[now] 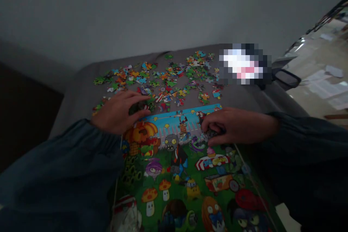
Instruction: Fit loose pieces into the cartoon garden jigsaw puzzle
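Observation:
A colourful puzzle picture (179, 174) with cartoon zombies, mushrooms and a pumpkin lies in front of me. My left hand (116, 110) is at its top left corner, thumb and forefinger curved and apart, beside loose jigsaw pieces (164, 96). Dark and green bits show in the gap between these fingers; whether any is held is unclear. Over the upper right of the picture, my right hand (233, 127) has its fingers curled in, thumb close to them. Whatever is between its fingertips is hidden.
Several more loose pieces (168, 70) spread over the far part of the grey cloth surface (78, 94), which meets a grey wall (136, 11). A blurred-out bright object (241, 63) and a dark-rimmed loop (286, 78) are at the right. Papers (326, 87) lie beyond.

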### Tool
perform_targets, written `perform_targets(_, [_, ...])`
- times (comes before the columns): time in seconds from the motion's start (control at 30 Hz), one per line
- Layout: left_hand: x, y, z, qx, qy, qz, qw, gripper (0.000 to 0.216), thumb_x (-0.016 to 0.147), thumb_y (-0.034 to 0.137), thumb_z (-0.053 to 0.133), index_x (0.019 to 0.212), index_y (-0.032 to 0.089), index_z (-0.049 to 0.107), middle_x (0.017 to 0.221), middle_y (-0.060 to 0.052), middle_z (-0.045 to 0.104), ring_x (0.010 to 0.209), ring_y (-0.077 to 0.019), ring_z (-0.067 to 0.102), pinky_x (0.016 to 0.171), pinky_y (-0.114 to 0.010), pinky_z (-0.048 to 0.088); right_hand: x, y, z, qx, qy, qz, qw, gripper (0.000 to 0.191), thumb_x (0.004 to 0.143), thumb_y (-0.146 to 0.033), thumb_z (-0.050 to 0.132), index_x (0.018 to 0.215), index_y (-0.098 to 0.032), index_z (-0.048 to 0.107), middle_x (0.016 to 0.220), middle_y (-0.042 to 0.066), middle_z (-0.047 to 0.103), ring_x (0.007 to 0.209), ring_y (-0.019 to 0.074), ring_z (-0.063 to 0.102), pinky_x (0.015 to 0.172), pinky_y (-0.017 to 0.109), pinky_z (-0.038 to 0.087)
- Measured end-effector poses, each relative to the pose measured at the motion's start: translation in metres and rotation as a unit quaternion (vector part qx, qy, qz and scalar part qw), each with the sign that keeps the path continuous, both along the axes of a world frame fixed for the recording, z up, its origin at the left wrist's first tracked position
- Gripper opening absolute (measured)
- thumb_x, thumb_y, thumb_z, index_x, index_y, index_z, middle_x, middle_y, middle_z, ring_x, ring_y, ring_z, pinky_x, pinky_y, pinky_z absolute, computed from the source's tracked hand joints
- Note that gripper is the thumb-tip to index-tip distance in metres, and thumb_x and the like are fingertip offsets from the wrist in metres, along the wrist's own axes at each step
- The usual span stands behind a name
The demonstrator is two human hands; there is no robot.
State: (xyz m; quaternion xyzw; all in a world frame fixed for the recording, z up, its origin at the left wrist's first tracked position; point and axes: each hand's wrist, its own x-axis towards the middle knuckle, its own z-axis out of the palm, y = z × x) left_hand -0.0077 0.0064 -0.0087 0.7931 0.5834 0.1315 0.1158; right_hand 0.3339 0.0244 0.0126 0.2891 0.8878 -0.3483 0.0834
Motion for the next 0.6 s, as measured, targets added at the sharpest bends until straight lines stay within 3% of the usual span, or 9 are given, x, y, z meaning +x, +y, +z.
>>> perform_targets(0.1, [-0.015,0.008,-0.017,-0.006,0.038,-0.015,0.999,0.06,0.088,0.071,0.047,0.119,0.026,0.073,0.123,-0.012,0.069,0.116,-0.0349,0.061,0.106,-0.054,0.046,0.001,0.001,-0.001,0.0,0.007,0.007,1.0,0.032,0.085,-0.043,0.075,0.101,-0.016,0.068,0.075,-0.002,0.059,0.066,0.0133,0.053,0.065,0.028,0.035])
perform_targets(0.23, [-0.016,0.008,-0.017,0.008,0.06,-0.002,0.998,0.057,0.089,0.066,0.048,0.12,0.023,0.072,0.119,-0.013,0.069,0.115,-0.0349,0.061,0.103,-0.052,0.048,0.0,0.002,-0.002,0.001,0.018,0.017,1.0,0.031,0.085,-0.04,0.076,0.101,-0.015,0.068,0.074,-0.001,0.06,0.064,0.0128,0.052,0.063,0.027,0.034])
perform_targets(0.43, [0.01,0.024,-0.012,0.074,0.066,-0.004,0.995,0.059,0.096,0.06,0.042,0.13,0.018,0.066,0.129,-0.014,0.063,0.122,-0.032,0.057,0.109,-0.05,0.043,-0.001,0.004,-0.002,0.002,0.031,0.015,0.999,0.04,0.083,-0.049,0.077,0.102,-0.015,0.067,0.075,-0.001,0.062,0.064,0.0125,0.052,0.06,0.026,0.033])
perform_targets(0.6, [0.026,0.035,-0.017,0.059,0.081,-0.015,0.995,0.05,0.093,0.058,0.05,0.123,0.022,0.07,0.13,-0.012,0.064,0.123,-0.0323,0.056,0.111,-0.05,0.041,-0.002,0.005,-0.002,0.012,0.028,0.021,0.999,0.04,0.085,-0.048,0.074,0.106,-0.015,0.066,0.078,-0.001,0.063,0.064,0.0128,0.052,0.059,0.027,0.031])
